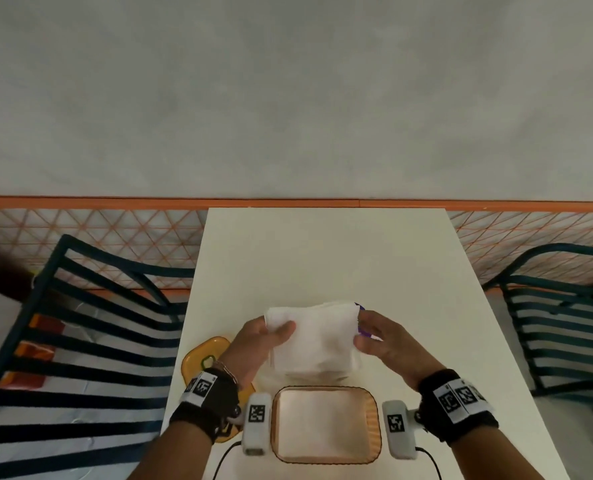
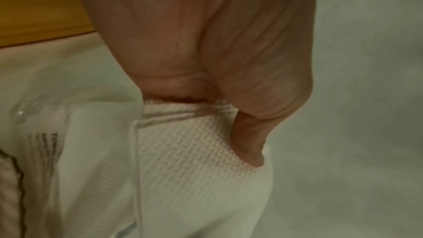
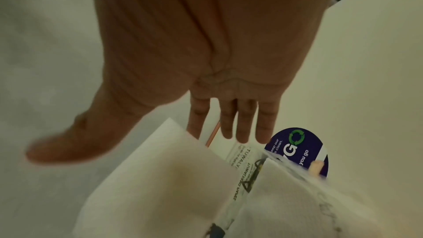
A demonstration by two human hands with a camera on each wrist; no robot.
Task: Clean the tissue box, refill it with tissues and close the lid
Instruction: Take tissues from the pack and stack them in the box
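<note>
White tissues pinched by left hand; right hand splayed at their edge.

The stack of tissues sits between the left hand and right hand, behind the open tissue box; a lid lies left on the table.

looks like a cafe or casual eatery, not someone's home. a plain white table stands against a grey wall with an orange rail and orange lattice panel below it. dark slatted metal chairs sit on both sides, and a yellow tray lies on the table.
</note>
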